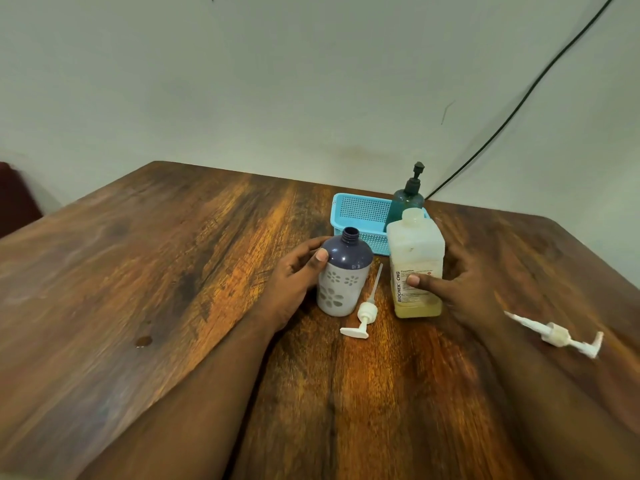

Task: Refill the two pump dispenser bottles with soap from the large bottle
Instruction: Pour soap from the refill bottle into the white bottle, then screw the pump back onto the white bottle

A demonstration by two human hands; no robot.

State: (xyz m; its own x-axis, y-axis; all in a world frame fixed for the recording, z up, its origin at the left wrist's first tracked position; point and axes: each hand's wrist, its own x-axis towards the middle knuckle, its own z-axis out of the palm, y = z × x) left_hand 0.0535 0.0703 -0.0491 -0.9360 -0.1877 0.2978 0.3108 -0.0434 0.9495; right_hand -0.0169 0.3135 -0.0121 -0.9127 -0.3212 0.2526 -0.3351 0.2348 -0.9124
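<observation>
Two bare forearms reach up from the bottom of the frame across a wooden counter (pixel 173 271), whose far edge meets a pale wall at mid-frame. The counter's left half lies open and bare but for a small wet spot (pixel 143 340). Right of centre, the right hand (pixel 460 285) wraps the large bottle (pixel 415 268) of yellowish soap, thumb across its label. The left hand (pixel 294 275) curls around a purple-and-white dispenser bottle (pixel 343 275), uncapped, standing just left of it. Behind both, a blue basket (pixel 360 216) holds a teal pump bottle (pixel 408 199). One white pump (pixel 363 313) lies between the bottles; another pump (pixel 557 336) lies near the counter's right edge.
</observation>
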